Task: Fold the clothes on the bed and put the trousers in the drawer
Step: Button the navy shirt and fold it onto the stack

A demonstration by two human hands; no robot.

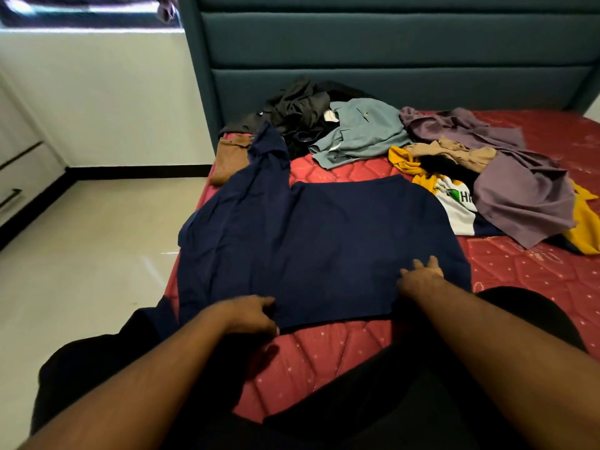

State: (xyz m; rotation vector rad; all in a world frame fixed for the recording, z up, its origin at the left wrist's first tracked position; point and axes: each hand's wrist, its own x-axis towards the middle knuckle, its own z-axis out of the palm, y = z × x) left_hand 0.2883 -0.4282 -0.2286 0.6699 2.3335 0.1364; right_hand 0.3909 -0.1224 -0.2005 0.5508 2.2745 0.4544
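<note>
A navy blue garment (308,241) lies spread flat on the red quilted mattress (324,355), with one long part stretching up toward the far left. My left hand (251,315) grips its near hem with curled fingers. My right hand (422,276) rests flat on the cloth near its right edge, fingers spread. Beyond it lies a heap of unfolded clothes: black trousers (298,115), a grey-blue garment (357,131), purple cloth (506,183), a beige piece (454,154) and a yellow and white shirt (454,203).
A teal padded headboard (389,53) stands behind the heap. A brown cloth (227,160) hangs at the mattress's left edge. White drawers (16,177) with dark handles line the far left wall beside the glossy tiled floor (91,248). My dark-clothed legs fill the foreground.
</note>
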